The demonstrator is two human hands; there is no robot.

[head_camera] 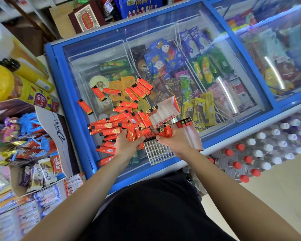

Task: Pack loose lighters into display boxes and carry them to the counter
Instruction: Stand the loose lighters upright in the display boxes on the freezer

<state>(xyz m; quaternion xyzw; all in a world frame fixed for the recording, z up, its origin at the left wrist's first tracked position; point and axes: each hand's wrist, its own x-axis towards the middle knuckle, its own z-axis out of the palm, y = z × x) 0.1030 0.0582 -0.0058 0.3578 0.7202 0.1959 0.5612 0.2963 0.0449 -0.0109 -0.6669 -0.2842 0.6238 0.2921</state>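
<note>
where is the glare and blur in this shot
Head view: white glare streaks on the freezer glass, right of centre; edges smear, worst at the top-left shelves; the wide lens bows the blue freezer frame; the loose lighters are sharp.

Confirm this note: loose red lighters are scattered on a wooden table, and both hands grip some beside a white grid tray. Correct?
Not quite. The red lighters lie on a blue freezer's glass lid, not a wooden table; the head view shows it. The rest stands: left hand and right hand grip some beside the white grid tray.
</note>
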